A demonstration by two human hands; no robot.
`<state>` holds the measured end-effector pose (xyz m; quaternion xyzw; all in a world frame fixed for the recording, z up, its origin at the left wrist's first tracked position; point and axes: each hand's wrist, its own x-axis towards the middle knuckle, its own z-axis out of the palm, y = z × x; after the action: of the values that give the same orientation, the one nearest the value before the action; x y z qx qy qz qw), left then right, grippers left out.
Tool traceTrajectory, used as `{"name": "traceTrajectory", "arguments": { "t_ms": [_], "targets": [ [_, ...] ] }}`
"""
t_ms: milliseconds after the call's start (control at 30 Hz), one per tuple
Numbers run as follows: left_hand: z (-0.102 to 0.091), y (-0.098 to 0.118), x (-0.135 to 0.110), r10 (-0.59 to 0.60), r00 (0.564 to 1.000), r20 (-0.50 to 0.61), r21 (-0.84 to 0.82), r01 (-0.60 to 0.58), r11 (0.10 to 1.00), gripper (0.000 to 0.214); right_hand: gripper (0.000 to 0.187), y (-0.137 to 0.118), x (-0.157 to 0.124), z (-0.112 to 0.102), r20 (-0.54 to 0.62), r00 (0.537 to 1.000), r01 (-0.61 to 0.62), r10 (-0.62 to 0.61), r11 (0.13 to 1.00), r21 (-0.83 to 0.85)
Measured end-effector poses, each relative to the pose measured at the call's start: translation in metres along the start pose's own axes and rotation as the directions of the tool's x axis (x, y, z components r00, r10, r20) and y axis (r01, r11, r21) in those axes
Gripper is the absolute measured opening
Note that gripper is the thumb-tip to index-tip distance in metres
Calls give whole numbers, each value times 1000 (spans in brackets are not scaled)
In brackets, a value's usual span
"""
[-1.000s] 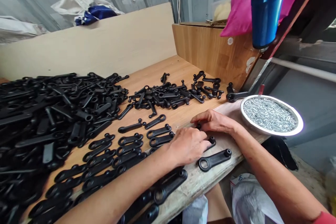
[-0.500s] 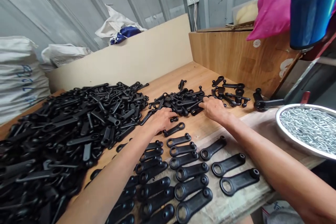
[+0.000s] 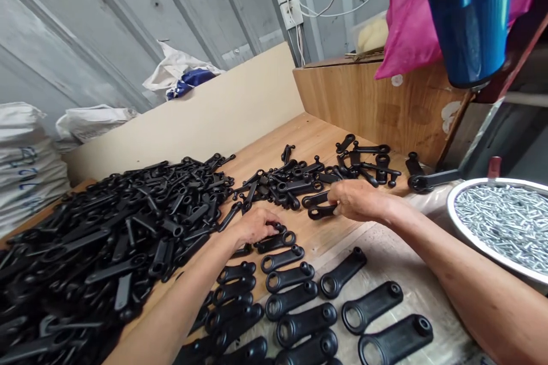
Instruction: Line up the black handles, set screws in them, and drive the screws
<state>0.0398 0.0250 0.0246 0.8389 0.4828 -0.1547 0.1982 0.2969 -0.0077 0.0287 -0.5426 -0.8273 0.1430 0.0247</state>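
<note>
My right hand (image 3: pixel 357 201) is closed on the ends of two black crank arms (image 3: pixel 315 199), their ringed ends pointing left. Beside the rows, my left hand (image 3: pixel 258 224) has its fingers curled round another black crank arm, mostly hidden under them. Just below it a crank arm (image 3: pixel 274 241) lies with its ring to the right. Rows of crank arms (image 3: pixel 306 322) lie side by side nearer me, most with the large ring to the left. A small loose heap of crank arms (image 3: pixel 299 185) sits beyond my hands.
A large pile of black crank arms (image 3: pixel 141 228) covers the left side. At the right stands a round metal bowl (image 3: pixel 450 205) of small metal pins. A blue machine housing (image 3: pixel 475 23) hangs at upper right. Boards (image 3: pixel 240 100) edge the table's back.
My right hand has drawn back from the small heap, bringing two crank arms towards me. My left hand has moved slightly nearer the rows. The view has tilted and shifted a little.
</note>
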Motion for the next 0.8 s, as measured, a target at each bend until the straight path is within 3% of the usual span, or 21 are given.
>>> {"name": "traceTrajectory", "arguments": {
  "t_ms": [100,300,467,600,700,800],
  "targets": [
    [2,3,-2,-15,1000,-26,-84,12,996,18,18,-1,-5,-3,71,996,46,-52,995,90],
    [-2,27,-2,-62,974,-217,-242,8,970,28,17,-7,-6,-3,97,981,147,-167,972,184],
    [6,62,0,42,983,-180,-254,-87,963,27,17,-18,-5,5,92,983,153,-159,986,72],
    [22,81,-1,133,984,-117,-177,-152,972,13,12,-14,-7,1,172,954,225,-246,965,136],
    [30,93,-3,169,980,-102,-121,-181,976,2,19,-6,-6,-4,86,967,224,-242,958,179],
    [29,101,-5,185,979,-90,-87,-192,977,6,33,-3,1,2,-61,992,115,-108,983,141]
  ]
}}
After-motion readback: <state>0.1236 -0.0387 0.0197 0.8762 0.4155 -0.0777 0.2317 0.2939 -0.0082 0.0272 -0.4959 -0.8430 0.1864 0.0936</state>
